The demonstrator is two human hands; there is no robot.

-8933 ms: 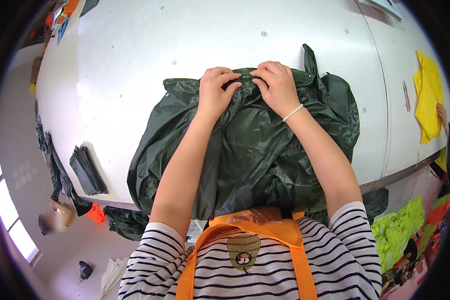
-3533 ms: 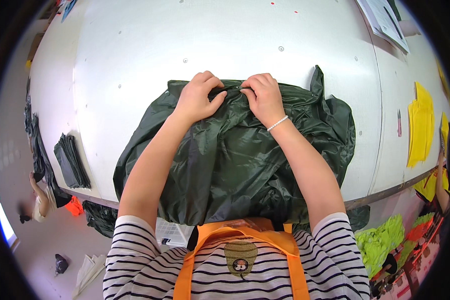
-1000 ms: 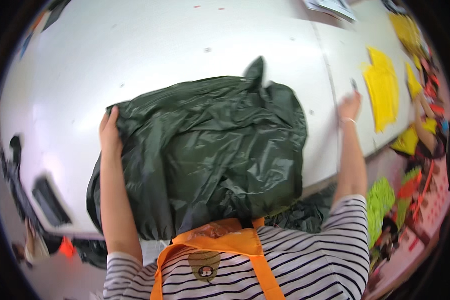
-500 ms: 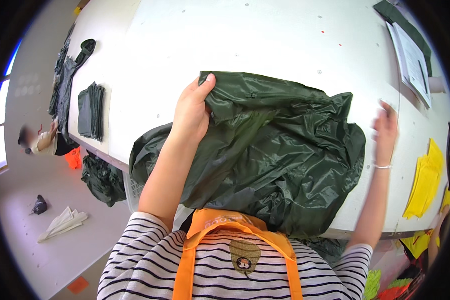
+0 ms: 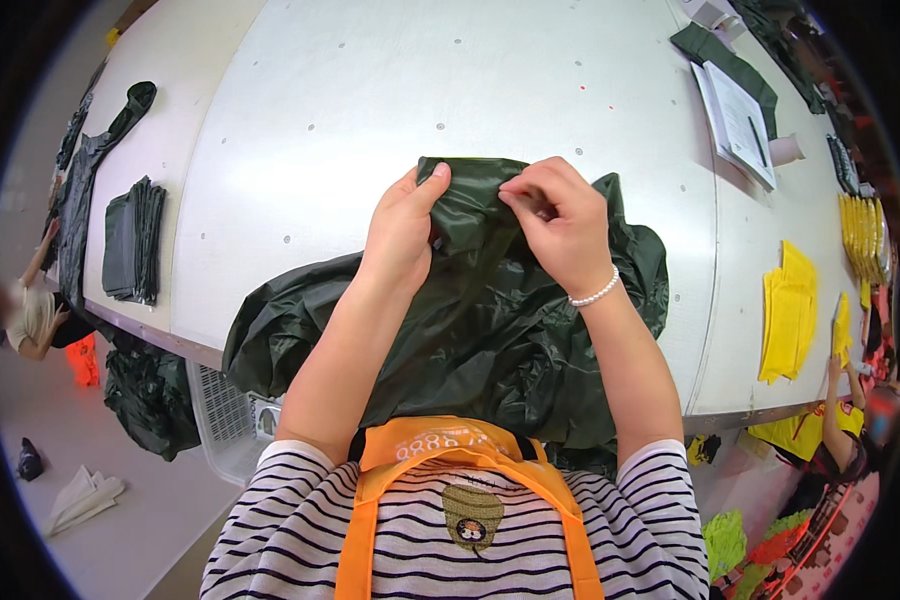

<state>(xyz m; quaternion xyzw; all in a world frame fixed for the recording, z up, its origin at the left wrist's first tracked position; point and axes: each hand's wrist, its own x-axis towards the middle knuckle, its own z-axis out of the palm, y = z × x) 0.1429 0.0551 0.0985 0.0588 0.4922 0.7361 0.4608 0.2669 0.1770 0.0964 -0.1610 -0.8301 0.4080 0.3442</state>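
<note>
A crumpled dark green garment (image 5: pixel 470 320) of thin, shiny fabric lies across the table's near edge in front of me. My left hand (image 5: pixel 405 225) grips its upper left corner, thumb on top and fingers beneath. With thumb and forefinger together, my right hand (image 5: pixel 562 220) pinches the same raised upper part, a short way to the right. The zip on that part is covered by my right hand, so whether the fingertips hold its pull or plain cloth is hidden.
On the white table (image 5: pixel 350 90), folded dark green pieces (image 5: pixel 133 240) lie left and yellow pieces (image 5: pixel 790 310) right. Papers with a pen (image 5: pixel 738 130) are at the far right. A white plastic basket (image 5: pixel 220 415) stands below the left edge. Other people (image 5: pixel 35 315) are at both sides.
My right hand has come in from the right side of the table and closed on the garment's upper part. My left hand keeps its corner. The view has shifted.
</note>
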